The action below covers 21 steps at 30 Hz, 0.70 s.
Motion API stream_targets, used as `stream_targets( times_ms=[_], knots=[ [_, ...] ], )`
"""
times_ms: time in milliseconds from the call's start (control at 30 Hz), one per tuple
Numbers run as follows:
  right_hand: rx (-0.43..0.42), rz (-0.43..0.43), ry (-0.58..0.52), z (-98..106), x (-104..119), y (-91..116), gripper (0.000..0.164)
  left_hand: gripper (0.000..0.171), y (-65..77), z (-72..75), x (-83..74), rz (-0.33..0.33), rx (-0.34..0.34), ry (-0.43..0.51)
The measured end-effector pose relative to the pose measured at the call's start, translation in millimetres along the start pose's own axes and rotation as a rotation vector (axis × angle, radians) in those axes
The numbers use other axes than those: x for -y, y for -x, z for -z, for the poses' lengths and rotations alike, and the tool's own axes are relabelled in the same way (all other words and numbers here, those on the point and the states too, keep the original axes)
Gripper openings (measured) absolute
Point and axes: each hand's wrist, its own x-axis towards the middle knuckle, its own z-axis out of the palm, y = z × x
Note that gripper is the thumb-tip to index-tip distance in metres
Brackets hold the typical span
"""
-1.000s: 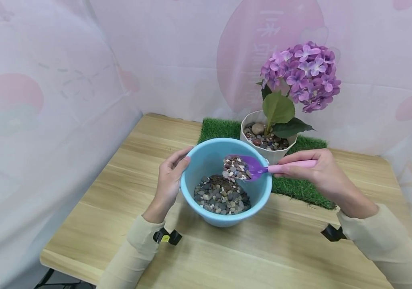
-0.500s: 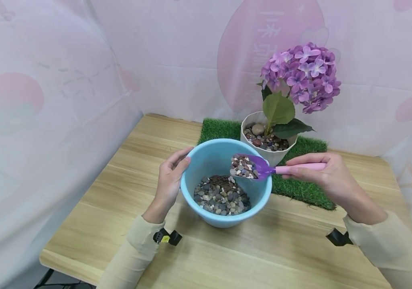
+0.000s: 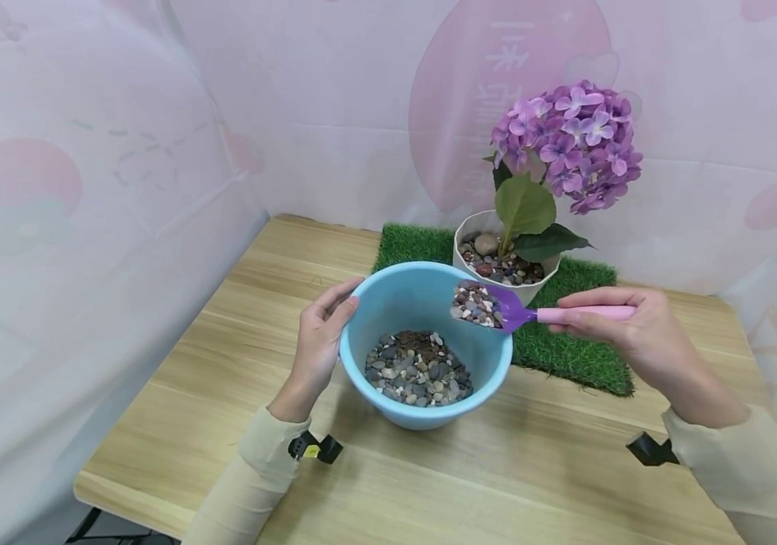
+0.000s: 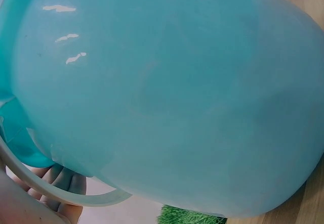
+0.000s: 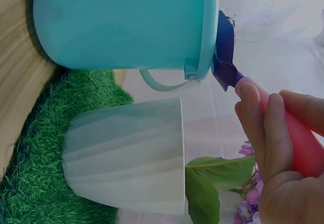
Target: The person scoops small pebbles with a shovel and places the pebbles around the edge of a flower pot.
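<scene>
A light blue bucket point(image 3: 429, 412) stands on the table with a layer of pebbles point(image 3: 418, 371) in its bottom. My left hand point(image 3: 320, 341) grips its rim at the left, thumb on the near side. In the left wrist view the bucket wall point(image 4: 162, 92) fills most of the picture, with the handle point(image 4: 76, 196) crossing in front of the fingers. My right hand point(image 3: 647, 341) holds a small shovel by its pink handle point(image 3: 585, 313). The purple blade point(image 3: 512, 306), heaped with small mixed stones point(image 3: 477, 304), is level over the bucket's right rim.
Behind the bucket, a white pot point(image 3: 517, 291) of pebbles holds a purple hydrangea point(image 3: 575, 144) with green leaves. It stands on a strip of artificial grass point(image 3: 572, 356) on the wooden table point(image 3: 225, 378). Printed white cloth point(image 3: 334, 113) hangs behind and at the sides.
My right hand has drawn the loaded shovel to the right, from over the bucket's inside to its right rim. My left hand and the bucket have stayed in place.
</scene>
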Motion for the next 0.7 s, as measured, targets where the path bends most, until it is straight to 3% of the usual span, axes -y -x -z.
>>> stream_targets(
  times_ms=[333,700],
  knots=[
    [-0.039,-0.007,-0.084,12.4,0.2,4.8,0.022,0.037,0.4,0.3,0.2,0.006,-0.003,-0.018],
    [-0.089,-0.031,-0.053,26.9,-2.8,9.4,0.027,0.039,-0.5,0.7,0.7,0.008,-0.001,-0.018]
  ],
)
